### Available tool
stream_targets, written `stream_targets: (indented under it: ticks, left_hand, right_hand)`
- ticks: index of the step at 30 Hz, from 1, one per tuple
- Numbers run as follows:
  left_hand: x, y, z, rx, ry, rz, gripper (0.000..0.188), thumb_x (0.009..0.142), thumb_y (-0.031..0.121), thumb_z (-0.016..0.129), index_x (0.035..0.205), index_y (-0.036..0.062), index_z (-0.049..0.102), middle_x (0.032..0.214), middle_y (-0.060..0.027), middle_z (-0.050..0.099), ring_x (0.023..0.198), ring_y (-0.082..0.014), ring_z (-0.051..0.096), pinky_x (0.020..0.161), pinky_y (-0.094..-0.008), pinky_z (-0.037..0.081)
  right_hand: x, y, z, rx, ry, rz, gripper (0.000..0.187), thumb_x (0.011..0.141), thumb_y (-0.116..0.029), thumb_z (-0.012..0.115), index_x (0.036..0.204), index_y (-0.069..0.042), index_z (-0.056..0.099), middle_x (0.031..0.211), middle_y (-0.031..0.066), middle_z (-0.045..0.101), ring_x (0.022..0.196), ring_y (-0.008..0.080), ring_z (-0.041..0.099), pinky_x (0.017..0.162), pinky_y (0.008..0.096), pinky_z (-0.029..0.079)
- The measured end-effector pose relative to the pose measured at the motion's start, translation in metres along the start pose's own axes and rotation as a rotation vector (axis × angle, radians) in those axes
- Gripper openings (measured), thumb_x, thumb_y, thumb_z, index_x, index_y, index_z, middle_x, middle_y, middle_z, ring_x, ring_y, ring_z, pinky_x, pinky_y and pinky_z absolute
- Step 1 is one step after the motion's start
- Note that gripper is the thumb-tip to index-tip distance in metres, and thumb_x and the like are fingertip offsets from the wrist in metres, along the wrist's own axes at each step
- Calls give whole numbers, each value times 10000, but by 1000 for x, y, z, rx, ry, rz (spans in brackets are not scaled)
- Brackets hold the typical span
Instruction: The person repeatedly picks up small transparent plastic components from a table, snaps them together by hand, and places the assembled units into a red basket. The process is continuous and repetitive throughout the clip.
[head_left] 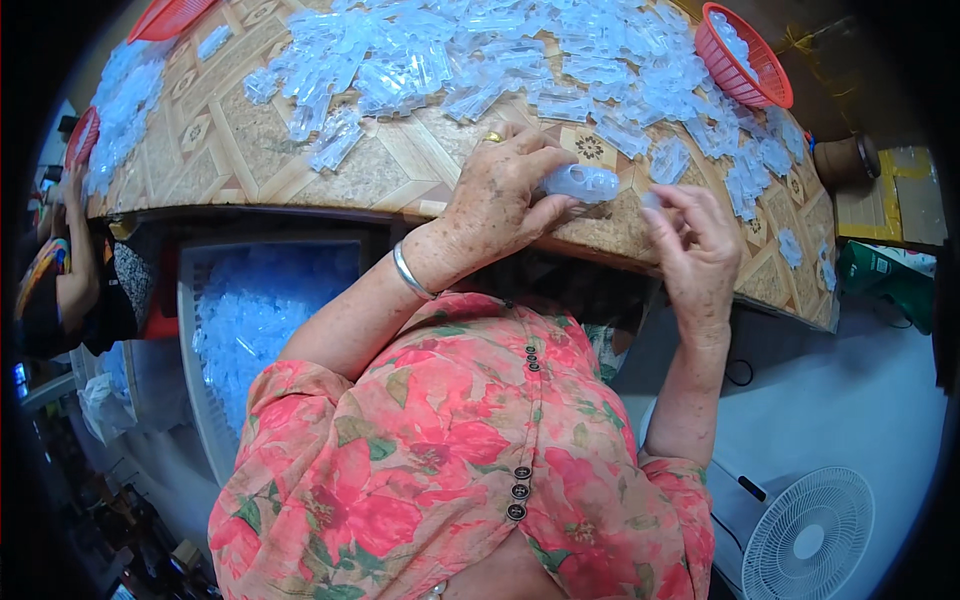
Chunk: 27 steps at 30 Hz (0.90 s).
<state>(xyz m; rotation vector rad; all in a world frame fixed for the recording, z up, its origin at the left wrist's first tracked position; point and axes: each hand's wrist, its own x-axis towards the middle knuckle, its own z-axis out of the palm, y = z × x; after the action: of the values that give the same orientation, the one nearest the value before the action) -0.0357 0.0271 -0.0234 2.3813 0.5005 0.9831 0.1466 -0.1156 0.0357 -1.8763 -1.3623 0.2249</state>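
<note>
We find left hand (505, 187) gripping a part (586, 184), right hand (702, 240) pinching a small piece (651, 200), pile (405, 72) beyond both

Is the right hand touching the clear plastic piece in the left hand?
Apart. The head view shows a strip of tabletop between the right hand and the plastic piece in the left hand.

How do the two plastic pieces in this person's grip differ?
The long piece in the left grip looks much larger than the small piece in the right grip. The long piece juts well out; the small piece barely shows. Both look pale and translucent.
</note>
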Motion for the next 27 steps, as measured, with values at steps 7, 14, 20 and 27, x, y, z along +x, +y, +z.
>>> stream_targets:
  ticks: [7,14,20,27]
  left_hand:
    - [-2,-4,4,-98,36,11,415,698,134,816,1090,66,699,1010,-126,668,930,-344,604,823,-423,502]
    - [0,-7,5,-140,43,26,384,709,111,796,1076,60,698,952,-133,658,906,-363,612,828,-434,501]
    - [1,-5,2,-132,49,52,381,722,97,766,1087,41,675,969,-160,645,930,-392,612,826,-450,499]
    - [-2,21,-28,-67,6,-157,439,871,224,752,1251,37,635,1208,-183,660,914,-335,690,814,-416,550]
  right_hand:
    - [15,-12,39,-78,14,-369,231,786,-89,783,1011,-64,733,1008,103,669,924,285,630,800,388,510]
    - [25,-13,49,-30,-50,-351,228,785,-99,776,1002,-54,726,992,112,676,944,304,622,827,407,496]
    - [24,-9,49,-20,-25,-373,230,779,-104,779,996,-49,723,1004,112,681,951,305,621,828,407,494]
    - [29,-25,22,-167,-125,-43,337,877,-263,731,1155,-75,692,775,97,641,752,288,642,686,414,492]
